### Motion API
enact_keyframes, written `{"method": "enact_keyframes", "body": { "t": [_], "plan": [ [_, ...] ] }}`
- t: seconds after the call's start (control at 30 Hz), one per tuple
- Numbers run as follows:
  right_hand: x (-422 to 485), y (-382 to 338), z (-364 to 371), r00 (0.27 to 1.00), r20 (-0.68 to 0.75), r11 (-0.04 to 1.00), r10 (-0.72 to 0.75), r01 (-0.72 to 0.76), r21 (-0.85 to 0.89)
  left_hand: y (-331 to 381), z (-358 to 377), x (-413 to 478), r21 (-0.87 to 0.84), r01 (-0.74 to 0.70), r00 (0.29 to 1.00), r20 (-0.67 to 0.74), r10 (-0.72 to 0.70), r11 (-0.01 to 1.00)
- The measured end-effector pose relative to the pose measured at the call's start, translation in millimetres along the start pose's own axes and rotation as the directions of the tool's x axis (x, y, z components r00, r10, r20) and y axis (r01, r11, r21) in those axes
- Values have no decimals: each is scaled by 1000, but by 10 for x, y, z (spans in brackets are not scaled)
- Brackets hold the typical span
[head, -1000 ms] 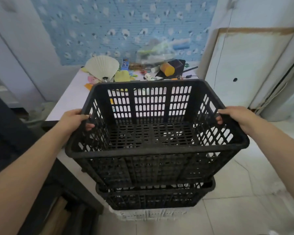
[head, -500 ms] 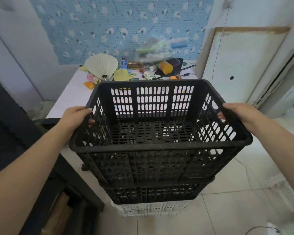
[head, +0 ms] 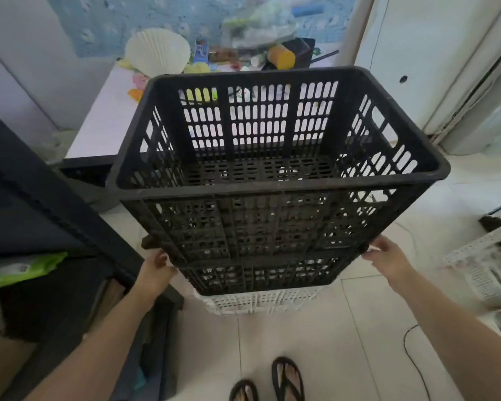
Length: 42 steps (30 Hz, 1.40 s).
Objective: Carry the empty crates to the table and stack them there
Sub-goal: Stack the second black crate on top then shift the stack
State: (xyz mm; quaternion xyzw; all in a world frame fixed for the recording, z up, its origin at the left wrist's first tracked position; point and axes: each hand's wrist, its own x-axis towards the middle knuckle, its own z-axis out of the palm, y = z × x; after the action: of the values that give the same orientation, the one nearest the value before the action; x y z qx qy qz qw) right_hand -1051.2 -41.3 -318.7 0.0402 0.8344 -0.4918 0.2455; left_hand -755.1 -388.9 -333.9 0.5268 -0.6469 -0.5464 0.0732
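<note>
Top black crate (head: 275, 157) of a three-crate stack on the floor, mouth up, long axis left-right, near desk (head: 104, 123) edge behind, left hand (head: 156, 266) fingers curled at lower left corner, right hand (head: 388, 257) fingers spread beside lower right corner, white crate (head: 258, 302) lowest, clear tiles at right.

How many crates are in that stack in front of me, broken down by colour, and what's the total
Black crates: 2, the top black crate and the lower black crate nested under it
White crates: 1, the white crate at the bottom
Total: 3
</note>
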Motion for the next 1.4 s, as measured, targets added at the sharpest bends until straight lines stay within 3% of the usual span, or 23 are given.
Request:
{"method": "enact_keyframes", "body": {
  "t": [0.1, 0.23, 0.33, 0.6, 0.83, 1.07, 1.2, 1.4],
  "plan": [
    [100, 211, 110, 995, -25, 995, -98, 98, 3, -274, 175, 1, 1, -188, 980, 64, 188, 982],
    [329, 273, 261, 980, -63, 971, -187, 194, 138, -352, 273, 180, -142, -288, 953, -136, 270, 947],
    [417, 389, 387, 942, -168, 934, -289, 316, 167, -339, 416, 200, -88, -356, 923, -189, 335, 930],
    [442, 758, 473, 842, -75, 840, -535, 539, 57, -482, 665, 245, 85, -409, 843, -345, 412, 908],
    [604, 763, 384, 863, -111, 833, -493, 505, 226, -479, 711, 349, 27, -424, 803, -450, 389, 905],
    [689, 779, 339, 861, -133, 842, -492, 509, 179, -566, 682, 386, 11, -492, 791, -412, 452, 871],
    [641, 892, 346, 847, -33, 836, -530, 529, 143, -627, 682, 346, 96, -527, 766, -377, 520, 845],
    [616, 888, 419, 849, -115, 842, -516, 528, 110, -597, 719, 285, 39, -534, 763, -409, 502, 844]
  ]
}}
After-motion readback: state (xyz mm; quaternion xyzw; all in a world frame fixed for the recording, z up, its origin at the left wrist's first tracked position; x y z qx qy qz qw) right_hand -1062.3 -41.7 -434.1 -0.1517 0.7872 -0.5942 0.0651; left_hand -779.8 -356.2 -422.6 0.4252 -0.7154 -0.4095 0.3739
